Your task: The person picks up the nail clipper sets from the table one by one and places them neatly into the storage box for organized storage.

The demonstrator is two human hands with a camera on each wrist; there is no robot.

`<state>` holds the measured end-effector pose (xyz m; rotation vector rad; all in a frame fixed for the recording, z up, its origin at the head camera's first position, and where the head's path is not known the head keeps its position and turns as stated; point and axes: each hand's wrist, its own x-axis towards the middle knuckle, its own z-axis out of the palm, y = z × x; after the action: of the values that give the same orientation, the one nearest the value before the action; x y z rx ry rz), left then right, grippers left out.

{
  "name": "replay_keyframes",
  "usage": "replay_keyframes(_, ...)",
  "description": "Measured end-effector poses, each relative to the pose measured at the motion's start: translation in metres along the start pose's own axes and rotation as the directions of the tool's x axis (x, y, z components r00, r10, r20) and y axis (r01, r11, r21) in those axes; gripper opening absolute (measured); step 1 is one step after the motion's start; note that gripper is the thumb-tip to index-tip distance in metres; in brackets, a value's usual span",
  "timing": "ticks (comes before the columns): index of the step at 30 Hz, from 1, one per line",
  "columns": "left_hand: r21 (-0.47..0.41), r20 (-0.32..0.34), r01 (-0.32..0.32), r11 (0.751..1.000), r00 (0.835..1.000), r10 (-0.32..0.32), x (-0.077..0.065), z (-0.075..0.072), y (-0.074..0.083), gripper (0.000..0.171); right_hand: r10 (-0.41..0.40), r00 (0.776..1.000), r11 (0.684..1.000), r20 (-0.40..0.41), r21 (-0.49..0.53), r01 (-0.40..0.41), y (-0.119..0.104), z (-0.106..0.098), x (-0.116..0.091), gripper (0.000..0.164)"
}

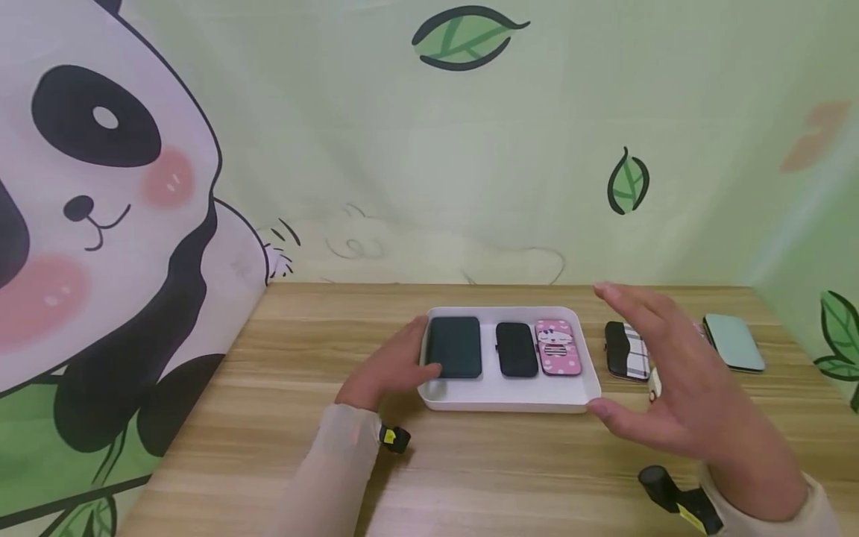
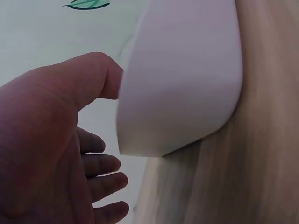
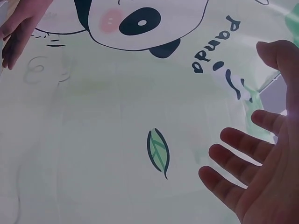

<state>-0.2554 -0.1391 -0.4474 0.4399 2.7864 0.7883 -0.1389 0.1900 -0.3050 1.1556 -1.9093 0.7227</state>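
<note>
A white tray sits on the wooden table. Inside it lie a dark green flat case, a small black case and a pink case with a cartoon and white dots. My left hand is at the tray's left end, its thumb over the rim; in the left wrist view its other fingers extend loosely beside the tray wall. Off the tray's right end, my right hand is raised with thumb and fingers spread and nothing between them.
Right of the tray lie a black-and-plaid case and a mint-green case, with a small white item partly behind the right hand. A printed panda cloth hangs along the table's back edge.
</note>
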Motion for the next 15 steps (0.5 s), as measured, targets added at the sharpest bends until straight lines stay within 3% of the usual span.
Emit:
replay_keyframes(10,0.07,0.033,-0.025,0.997,0.999,0.023,0.0044,0.009,-0.0055,0.102,0.008,1.0,1.0,0.014,-0.004,-0.008,-0.0004,-0.0012,-0.0003,0.086)
replay_keyframes(15,0.024,0.09,0.021,0.999,0.996,-0.023,0.0013,0.0098,-0.0058,0.111,0.026,0.999,1.0,0.036,-0.017,-0.026,0.0,-0.0014,-0.0015,0.087)
